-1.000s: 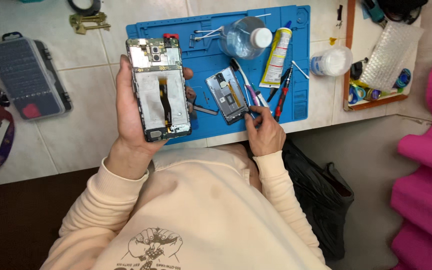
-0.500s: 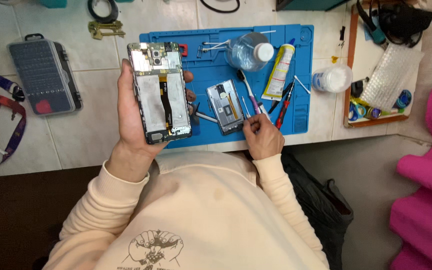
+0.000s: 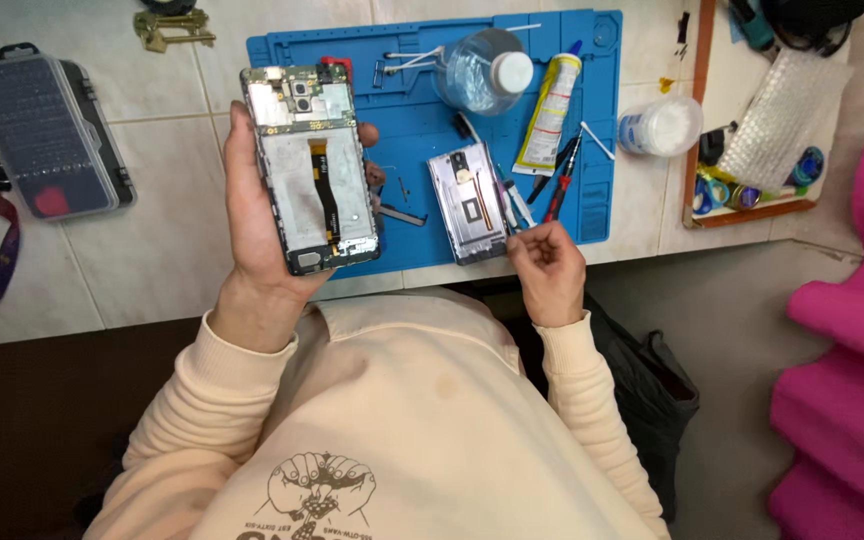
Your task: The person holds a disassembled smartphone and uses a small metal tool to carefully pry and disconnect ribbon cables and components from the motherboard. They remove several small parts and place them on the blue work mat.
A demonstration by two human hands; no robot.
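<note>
Left hand (image 3: 262,225) has a full grip round the opened phone (image 3: 314,168), held up over the counter (image 3: 152,250) w/ back off, board and flex exposed. Rear cover (image 3: 467,203) lies on blue mat (image 3: 412,130). Right hand (image 3: 549,268) pinched shut at mat's edge by the tools; can't tell what's in it. Reassembly not begun.

Head view, straight down over workbench (image 3: 152,250)

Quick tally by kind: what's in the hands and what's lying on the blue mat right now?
Opened phone, in left hand: 1
Back cover: 1
Clear bottle: 1
Glue tube: 1
Tweezers: 1
Red-handled tool: 1
Total: 6
Right hand rests at the blue mat edge.
</note>
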